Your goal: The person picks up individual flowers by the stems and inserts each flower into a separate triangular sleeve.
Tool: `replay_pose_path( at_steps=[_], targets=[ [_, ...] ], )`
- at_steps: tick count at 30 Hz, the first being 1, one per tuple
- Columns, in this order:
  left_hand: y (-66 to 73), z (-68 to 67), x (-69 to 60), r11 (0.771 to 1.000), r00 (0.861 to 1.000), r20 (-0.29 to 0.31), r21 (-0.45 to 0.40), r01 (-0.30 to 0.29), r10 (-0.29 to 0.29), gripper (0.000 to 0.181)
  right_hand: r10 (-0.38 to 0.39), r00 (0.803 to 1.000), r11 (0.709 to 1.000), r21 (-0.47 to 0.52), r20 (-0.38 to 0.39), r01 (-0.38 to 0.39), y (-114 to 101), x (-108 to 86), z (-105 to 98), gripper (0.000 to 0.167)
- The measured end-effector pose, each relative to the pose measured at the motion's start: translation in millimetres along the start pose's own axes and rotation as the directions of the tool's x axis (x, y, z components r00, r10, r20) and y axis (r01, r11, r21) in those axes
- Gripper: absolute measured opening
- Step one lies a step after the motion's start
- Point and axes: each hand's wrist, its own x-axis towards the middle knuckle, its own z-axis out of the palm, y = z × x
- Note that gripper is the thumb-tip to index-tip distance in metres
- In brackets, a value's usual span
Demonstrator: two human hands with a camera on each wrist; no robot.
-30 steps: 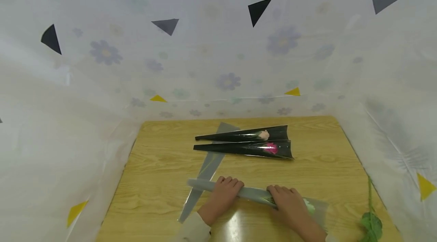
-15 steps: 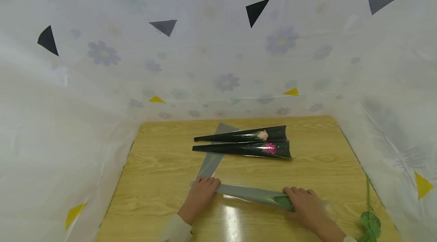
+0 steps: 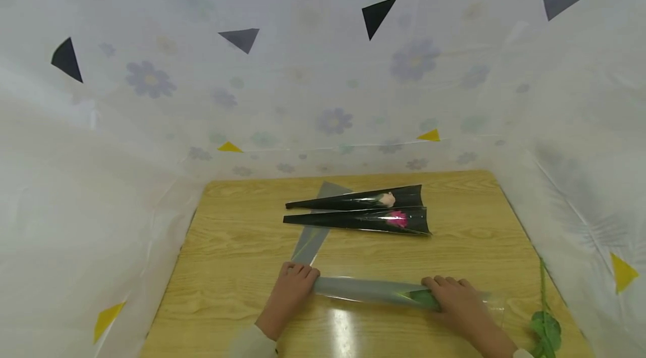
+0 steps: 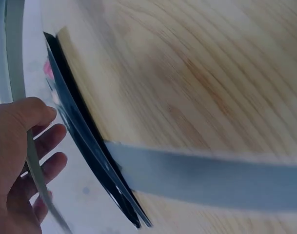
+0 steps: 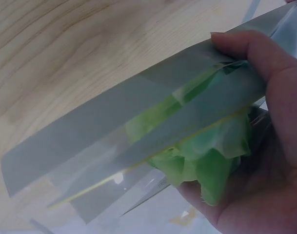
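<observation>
A grey, partly clear flower sleeve (image 3: 363,289) runs sideways between my two hands, low over the table. My left hand (image 3: 291,289) grips its narrow end; in the left wrist view, thumb and curled fingers (image 4: 50,168) go round the strip. Toward the wide end, my right hand (image 3: 459,304) holds the sleeve, thumb on one side and fingers beneath. Inside it, in the right wrist view, lies a pale green artificial flower (image 5: 211,161) with a yellow line along the film. Part of the bloom is hidden by the right hand in the head view.
Two black flower sleeves, one with a peach flower (image 3: 387,199) and one with a pink flower (image 3: 397,219), lie at the back of the wooden table (image 3: 227,234). Under them lies another grey sleeve (image 3: 310,243). A green leafy stem (image 3: 545,324) lies by the right edge.
My left hand has slid left to the sleeve's narrow end. My right hand has shifted slightly right, and the hands are now farther apart.
</observation>
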Motion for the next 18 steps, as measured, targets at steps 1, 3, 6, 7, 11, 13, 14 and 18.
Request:
replay_pose_path(
  at_steps=[1,3,6,7,11,13,14,18],
  targets=[
    [4.3,-1.3,2.8,1.0,1.0,0.006,-0.003,-0.014,0.014,0.026,-0.011,1.0,1.0,0.005,0.009,0.011,-4.9,2.8,0.7,0.058],
    [14.0,-3.1,9.1,1.0,0.999,0.027,0.001,-0.03,0.03,0.028,-0.043,0.999,0.999,0.009,0.01,0.043,-16.0,8.8,3.2,0.059],
    [30.5,-4.9,19.1,0.999,0.997,0.054,-0.007,-0.049,0.049,0.033,-0.112,0.994,0.994,0.008,-0.015,0.112,-34.0,18.0,6.0,0.062],
    [36.4,-5.4,22.3,0.998,0.997,0.057,-0.018,-0.056,0.057,0.035,-0.138,0.99,0.99,0.003,-0.028,0.138,-40.1,20.9,6.7,0.063],
    [59.5,-3.8,34.7,0.995,0.994,0.062,-0.011,-0.095,0.095,0.036,-0.211,0.975,0.977,-0.061,-0.076,0.206,-63.6,31.5,8.8,0.059],
    [69.3,-3.6,40.3,0.993,0.991,0.063,-0.007,-0.115,0.116,0.035,-0.236,0.967,0.968,-0.105,-0.098,0.226,-73.4,36.2,10.4,0.056],
    [73.4,-3.5,42.9,0.992,0.99,0.067,-0.001,-0.123,0.123,0.034,-0.243,0.964,0.966,-0.119,-0.104,0.231,-78.0,38.5,10.9,0.054],
    [81.2,-4.1,49.1,0.993,0.99,0.071,-0.005,-0.12,0.12,0.037,-0.255,0.959,0.961,-0.139,-0.124,0.238,-88.0,43.8,13.3,0.051]
  ],
)
